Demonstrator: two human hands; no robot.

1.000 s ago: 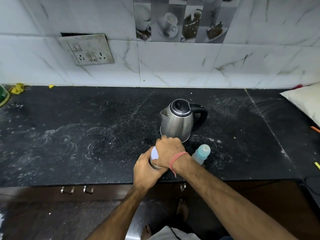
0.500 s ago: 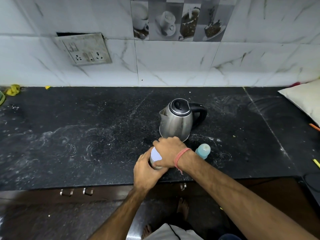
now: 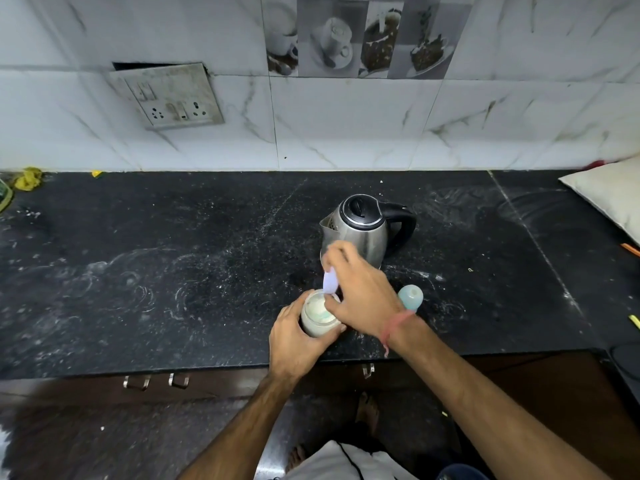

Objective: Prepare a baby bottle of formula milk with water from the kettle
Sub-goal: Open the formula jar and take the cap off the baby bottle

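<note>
The left hand (image 3: pixel 294 341) is wrapping around an open jar (image 3: pixel 317 315) of pale powder. The right hand (image 3: pixel 363 292) is pinching a small lilac lid (image 3: pixel 330 280) above it.

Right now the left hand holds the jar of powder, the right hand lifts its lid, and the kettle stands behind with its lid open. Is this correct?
Not quite: the head view shows the kettle lid closed. The rest holds: the left hand grips the jar, and the right hand lifts its lid.
</note>
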